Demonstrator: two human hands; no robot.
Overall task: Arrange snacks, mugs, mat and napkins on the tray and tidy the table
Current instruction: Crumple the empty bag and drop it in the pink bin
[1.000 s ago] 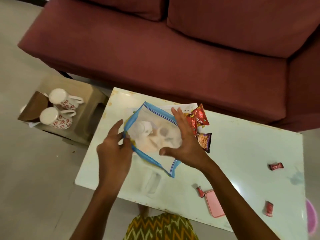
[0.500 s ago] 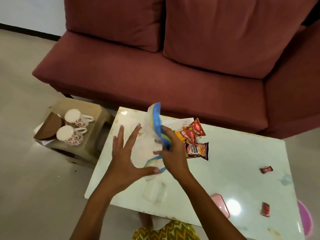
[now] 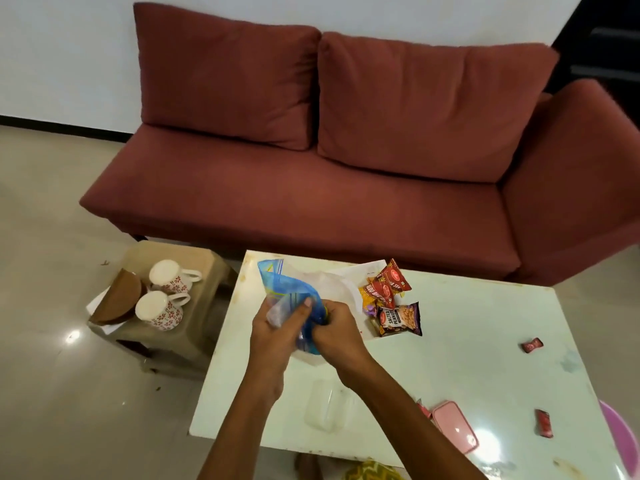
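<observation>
We look down on a pale table [image 3: 467, 368] with a dark red sofa [image 3: 311, 188] beyond it. Little of the job looks done, by our reading: three snack packets [image 3: 391, 299] lie heaped at the far middle of the table on a white tray or sheet [image 3: 360, 271] (we cannot tell which), while two small wrapped sweets [image 3: 532, 344] lie loose, well apart, on the right. A pink case [image 3: 455, 432] sits near the front edge. The two flowered mugs [image 3: 166, 296] are not on the table at all; they stand upside down on a low stool [image 3: 180, 327] to the left, beside a brown curved piece [image 3: 119, 301] that may be the mat. Mugs, mat and sweets all seem left to gather. Both hands meet over the near left part of the table. The left hand [image 3: 277, 327] and the right hand [image 3: 334, 332] are closed together around a blue and clear plastic bag [image 3: 291, 292], bunching it between them, with its blue edge sticking up on the far side. The fingers are curled tight, knuckles towards us, and both forearms reach in from the near edge.
</observation>
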